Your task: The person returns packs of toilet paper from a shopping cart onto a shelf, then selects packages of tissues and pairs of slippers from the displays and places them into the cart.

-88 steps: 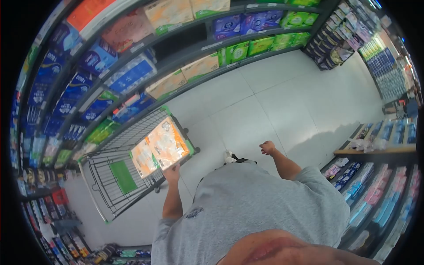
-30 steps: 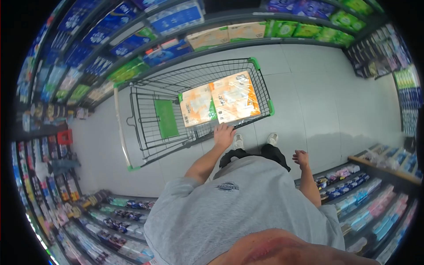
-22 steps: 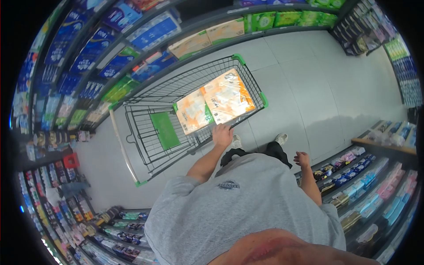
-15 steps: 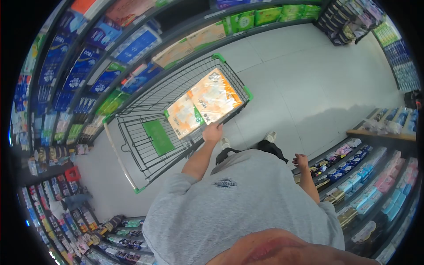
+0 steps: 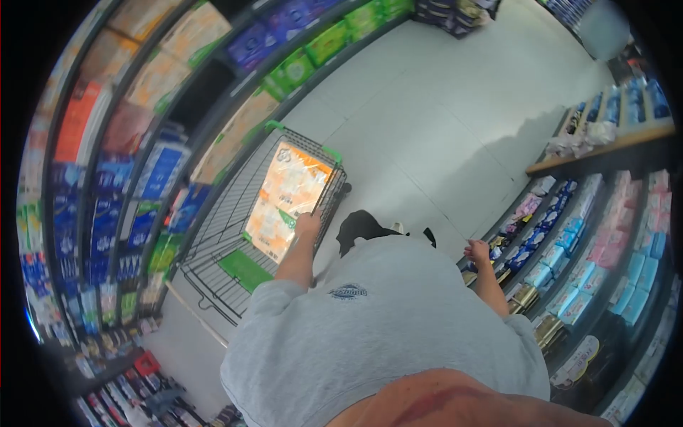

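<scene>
A wire shopping cart (image 5: 229, 212) with green corners stands at my left, its handle bar (image 5: 197, 314) toward the lower left. Two orange and white plastic-wrapped packs (image 5: 290, 178) lie in the basket. My left hand (image 5: 308, 225) is closed on the cart's near side rim, right beside the packs. My right hand (image 5: 477, 250) hangs in the air at my right side, near the lower shelves, with its fingers loosely apart and nothing in them.
Shelves of blue, green and orange packs (image 5: 292, 70) curve along the left and top. More shelves (image 5: 562, 263) with small pink and blue packs run along the right, below a wooden-edged ledge (image 5: 605, 153). Grey tiled floor (image 5: 427, 128) lies between them.
The view has turned, and the cart now appears further left and more steeply angled. My left hand stays on its side rim. My right hand still hangs free.
</scene>
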`<state>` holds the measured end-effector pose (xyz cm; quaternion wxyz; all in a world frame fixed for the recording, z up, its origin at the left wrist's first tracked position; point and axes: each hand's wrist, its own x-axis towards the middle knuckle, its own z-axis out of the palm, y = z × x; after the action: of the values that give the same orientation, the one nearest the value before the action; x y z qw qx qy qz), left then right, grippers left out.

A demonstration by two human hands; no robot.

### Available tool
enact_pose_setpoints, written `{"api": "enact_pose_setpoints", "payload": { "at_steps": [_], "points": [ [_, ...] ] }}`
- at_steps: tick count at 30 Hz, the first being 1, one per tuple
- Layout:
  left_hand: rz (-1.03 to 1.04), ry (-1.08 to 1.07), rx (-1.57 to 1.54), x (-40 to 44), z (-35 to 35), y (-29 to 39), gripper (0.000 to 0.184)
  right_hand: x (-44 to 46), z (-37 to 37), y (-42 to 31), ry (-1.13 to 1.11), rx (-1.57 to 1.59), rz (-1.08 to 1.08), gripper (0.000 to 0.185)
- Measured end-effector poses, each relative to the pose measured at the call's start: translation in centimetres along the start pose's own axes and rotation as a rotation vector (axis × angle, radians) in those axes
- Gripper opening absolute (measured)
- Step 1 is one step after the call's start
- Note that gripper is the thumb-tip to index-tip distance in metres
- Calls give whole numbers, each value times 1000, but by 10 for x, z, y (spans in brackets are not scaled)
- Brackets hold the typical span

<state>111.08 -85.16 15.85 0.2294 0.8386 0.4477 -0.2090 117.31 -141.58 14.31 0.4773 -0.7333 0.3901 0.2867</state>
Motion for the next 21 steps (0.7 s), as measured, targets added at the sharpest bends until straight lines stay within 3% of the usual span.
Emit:
{"api": "enact_pose_setpoints", "payload": {
  "at_steps": [8,11,16,21],
  "points": [
    [102,-8,97,3,-9,72,55,-2,11,41,-4,186,109,32],
    [162,92,66,18,-7,91,55,-15,16,18,14,214,198,25],
    [165,78,34,35,-7,149,56,21,0,-38,37,98,266,28],
    [142,79,69,48,-4,204,53,87,-40,-119,57,148,87,25]
  ]
}}
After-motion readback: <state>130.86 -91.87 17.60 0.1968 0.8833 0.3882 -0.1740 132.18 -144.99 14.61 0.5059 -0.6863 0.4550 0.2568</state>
